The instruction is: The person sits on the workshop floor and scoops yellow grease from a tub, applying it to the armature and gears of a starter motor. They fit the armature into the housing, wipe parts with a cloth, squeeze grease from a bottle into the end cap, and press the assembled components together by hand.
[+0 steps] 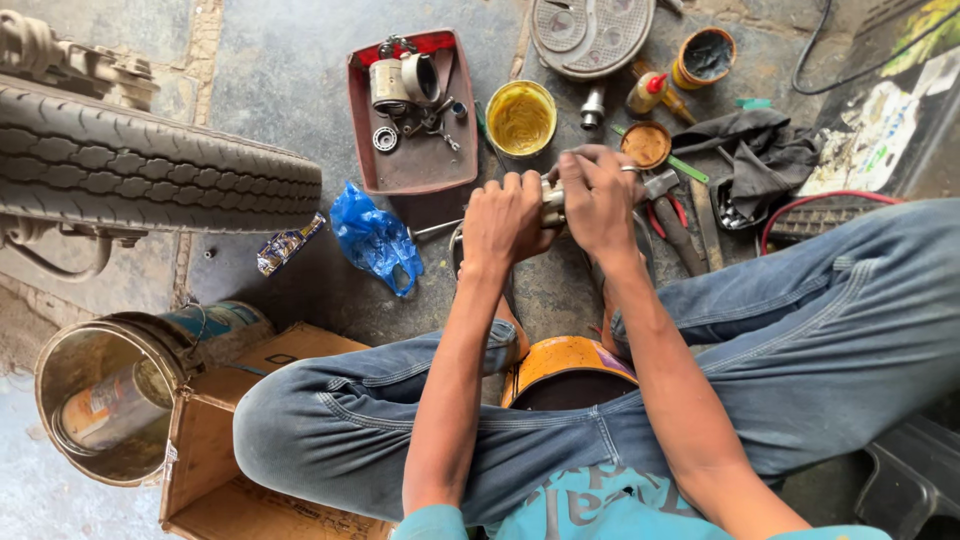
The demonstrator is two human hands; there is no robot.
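Note:
My left hand (pixel 503 222) and my right hand (pixel 598 198) are closed together around a small metal part (pixel 553 203) held above the stone floor, in front of my knees. Only a short silvery piece of the part shows between the fingers. A ring sits on a finger of my right hand. Just beyond the hands stand a yellow tub of grease (pixel 521 117) and a small brown lid (pixel 646 144). A hammer head (pixel 661 184) and red-handled pliers (pixel 668 222) lie right of my right hand.
A red metal tray (pixel 412 170) holds a cylinder, a bearing and small parts. A vehicle tyre (pixel 150 165) lies left. A blue plastic bag (pixel 372 238), metal bucket (pixel 95 400), cardboard box (pixel 225 440), round metal cover (pixel 590 35), dark rag (pixel 760 150) and an orange stool (pixel 565 365) surround me.

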